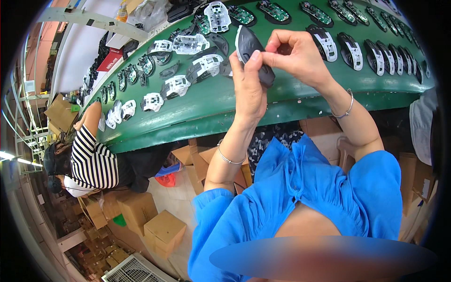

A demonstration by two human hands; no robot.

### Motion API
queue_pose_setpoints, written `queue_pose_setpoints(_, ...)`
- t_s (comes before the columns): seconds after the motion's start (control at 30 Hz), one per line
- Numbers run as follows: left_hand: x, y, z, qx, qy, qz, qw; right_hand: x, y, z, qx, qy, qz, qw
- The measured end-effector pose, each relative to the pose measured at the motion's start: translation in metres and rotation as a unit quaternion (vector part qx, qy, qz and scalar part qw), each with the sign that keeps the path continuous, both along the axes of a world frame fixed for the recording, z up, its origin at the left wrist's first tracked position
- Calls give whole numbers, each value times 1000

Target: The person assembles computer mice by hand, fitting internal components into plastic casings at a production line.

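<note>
My left hand [250, 89] grips a black computer mouse shell [248, 43] with a whitish edge, held tilted above the green work surface. Its thumb presses on the shell's face while the fingers wrap behind. Close against the shell's right side, my right hand [300, 56] is closed in a pinch; whatever its fingertips hold is hidden or too small to make out. Beneath and left of my hands lie white-and-black mouse shells [205, 66] and a white plastic mouse frame [190, 44]. Another white frame [217, 17] lies beyond them.
Mouse bases with green circuit boards [274, 11] line the far side of the green conveyor belt [291, 101]. A row of mouse shells [350, 50] lies to the right. On the left, a person in a striped top [96, 160] reaches onto the belt. Cardboard boxes [164, 230] stand on the floor.
</note>
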State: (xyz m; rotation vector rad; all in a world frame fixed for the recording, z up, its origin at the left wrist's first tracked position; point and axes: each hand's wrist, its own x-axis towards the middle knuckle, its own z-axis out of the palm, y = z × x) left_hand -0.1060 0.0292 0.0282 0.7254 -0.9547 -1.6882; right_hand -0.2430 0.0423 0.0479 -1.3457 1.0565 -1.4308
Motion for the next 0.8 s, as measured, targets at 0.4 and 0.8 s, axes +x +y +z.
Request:
queue_pose_setpoints(0.4, 38, -8, 11, -327, -245, -6, 913, -12, 10, 29, 73, -59, 129, 987)
queue_pose_setpoints(0.8, 52, -41, 6, -279, -384, -178, 862, -20, 4, -19, 180, -194, 50, 963)
